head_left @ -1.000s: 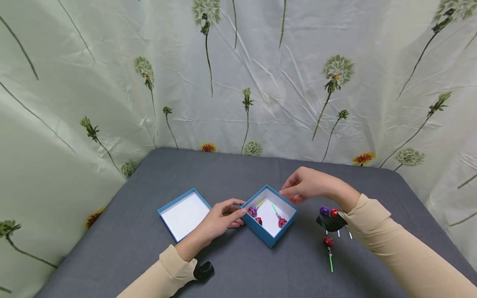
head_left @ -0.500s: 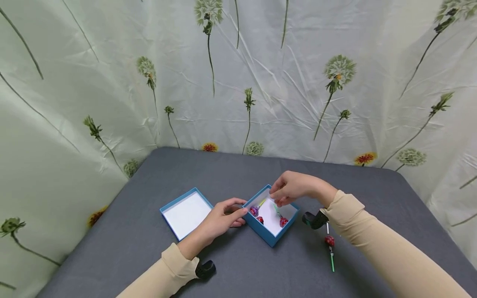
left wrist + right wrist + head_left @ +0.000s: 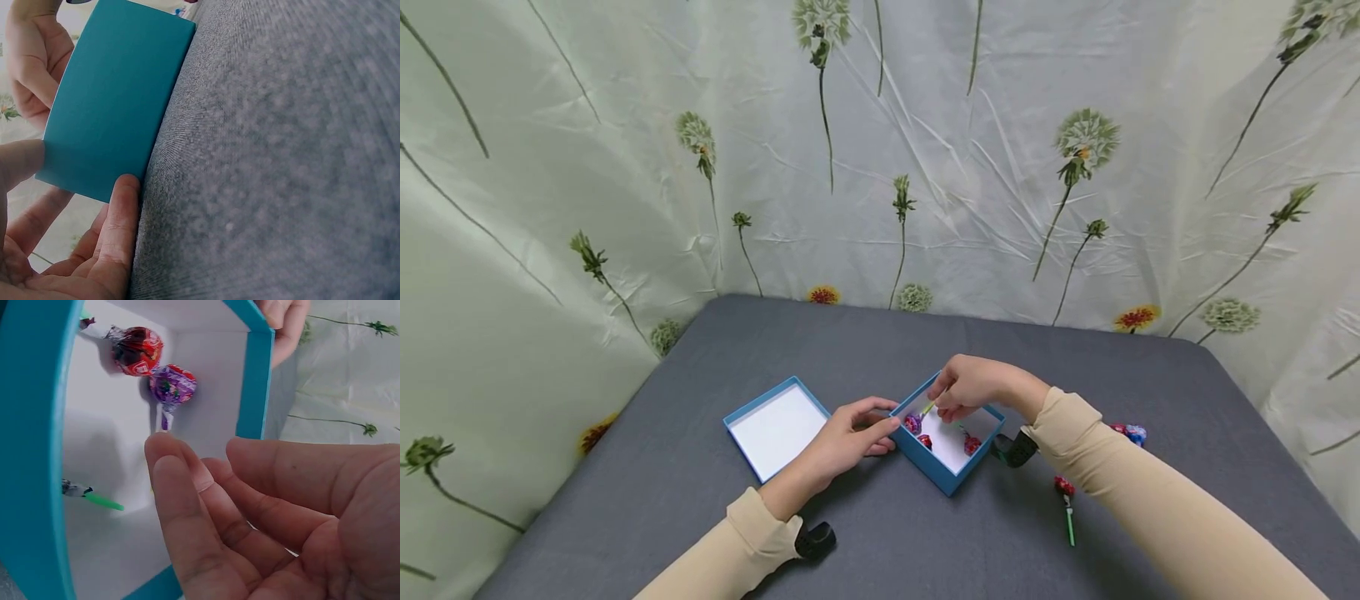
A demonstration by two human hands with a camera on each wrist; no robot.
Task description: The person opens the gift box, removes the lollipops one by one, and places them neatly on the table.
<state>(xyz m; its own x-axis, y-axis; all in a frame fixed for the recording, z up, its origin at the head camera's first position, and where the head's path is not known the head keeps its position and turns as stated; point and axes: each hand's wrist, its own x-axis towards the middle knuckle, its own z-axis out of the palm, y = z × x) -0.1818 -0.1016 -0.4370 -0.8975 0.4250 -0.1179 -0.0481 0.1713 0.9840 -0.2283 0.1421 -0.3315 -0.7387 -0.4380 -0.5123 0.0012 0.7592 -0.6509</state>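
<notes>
A blue box with a white inside stands on the table, its top uncovered. My left hand holds its left corner, thumb and fingers on either side, as the left wrist view also shows. Reaching in over the far side, my right hand has its thumb apart from its fingers, with nothing visible between them. Its fingertips are close to a purple-wrapped lollipop. Beside that one lies a red lollipop. Another red lollipop with a green stick lies in the box's right part.
A blue-rimmed lid lies left of the box, white inside up. On the grey table, right of the box, are a red lollipop with a green stick and more wrapped lollipops, partly covered by the right sleeve. A floral curtain hangs behind.
My right hand has moved left and down, from beside the box's right rim to inside it. The left hand and the box stay in place. Lollipops behind the right sleeve show differently.
</notes>
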